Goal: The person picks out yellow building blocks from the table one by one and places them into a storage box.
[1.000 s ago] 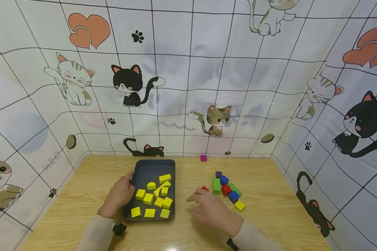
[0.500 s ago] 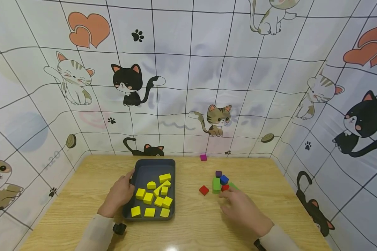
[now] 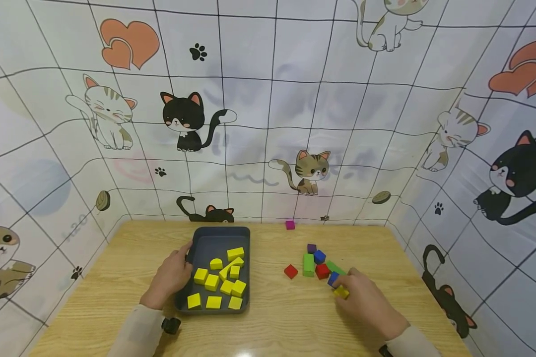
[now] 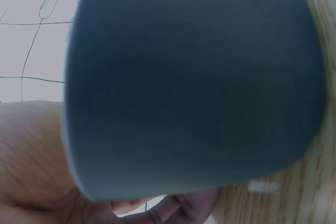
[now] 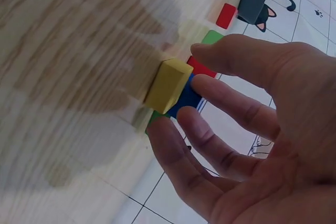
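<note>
My left hand (image 3: 170, 274) grips the left side of a dark grey tray (image 3: 214, 236), which holds several yellow blocks (image 3: 211, 282). The left wrist view is mostly filled by the tray wall (image 4: 189, 87), with curled fingers showing below it. Over at the right, my right hand (image 3: 369, 299) reaches down to a yellow block (image 3: 342, 292) on the table. In the right wrist view the thumb and fingers (image 5: 236, 106) are spread apart close to that yellow block (image 5: 169, 86). A blue block (image 3: 332, 278) lies just beyond it, partly covered by the hand.
Red (image 3: 322, 270), green (image 3: 308, 265), blue (image 3: 319, 256) and purple (image 3: 311, 248) blocks lie clustered near the right hand. A separate red block (image 3: 291, 271) is nearer the tray. One magenta block (image 3: 290, 225) sits at the wooden table's (image 3: 268, 327) back edge, by the cat-print backdrop (image 3: 250, 124).
My right hand has moved rightward from beside the tray, past the red blocks, to the yellow block. The left hand and the tray have stayed in place.
</note>
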`<state>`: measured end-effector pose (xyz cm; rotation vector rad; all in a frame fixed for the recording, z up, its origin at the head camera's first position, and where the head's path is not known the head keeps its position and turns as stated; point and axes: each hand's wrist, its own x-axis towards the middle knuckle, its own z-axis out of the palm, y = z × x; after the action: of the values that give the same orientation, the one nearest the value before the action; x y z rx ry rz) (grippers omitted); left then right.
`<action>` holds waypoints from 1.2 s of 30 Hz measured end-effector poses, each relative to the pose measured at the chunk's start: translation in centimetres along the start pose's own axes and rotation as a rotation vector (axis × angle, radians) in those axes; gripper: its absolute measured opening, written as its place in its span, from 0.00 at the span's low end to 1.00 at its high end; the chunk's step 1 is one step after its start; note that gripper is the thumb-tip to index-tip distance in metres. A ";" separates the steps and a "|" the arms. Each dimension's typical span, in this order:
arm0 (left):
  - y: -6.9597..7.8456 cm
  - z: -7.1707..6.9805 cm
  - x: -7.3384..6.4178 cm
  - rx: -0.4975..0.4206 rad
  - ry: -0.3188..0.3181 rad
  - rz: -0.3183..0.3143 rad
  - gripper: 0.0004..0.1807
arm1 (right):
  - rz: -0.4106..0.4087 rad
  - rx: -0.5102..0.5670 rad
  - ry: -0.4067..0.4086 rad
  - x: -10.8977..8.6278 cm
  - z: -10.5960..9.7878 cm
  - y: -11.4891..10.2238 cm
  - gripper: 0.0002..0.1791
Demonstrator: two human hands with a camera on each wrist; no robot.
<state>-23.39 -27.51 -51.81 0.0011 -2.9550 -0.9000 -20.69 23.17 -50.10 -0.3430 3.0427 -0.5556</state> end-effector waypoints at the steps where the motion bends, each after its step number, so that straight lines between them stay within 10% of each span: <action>1: 0.0 0.0 0.0 0.001 0.000 0.003 0.38 | -0.002 0.004 0.001 0.0 0.1 0.1 0.12; 36: -0.3 0.1 -0.1 -0.008 0.011 0.007 0.38 | -0.085 0.012 -0.038 0.4 0.0 -1.7 0.11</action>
<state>-23.28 -27.68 -52.01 -0.0052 -2.9396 -0.9072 -20.72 21.56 -49.50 -0.4791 2.9984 -0.5644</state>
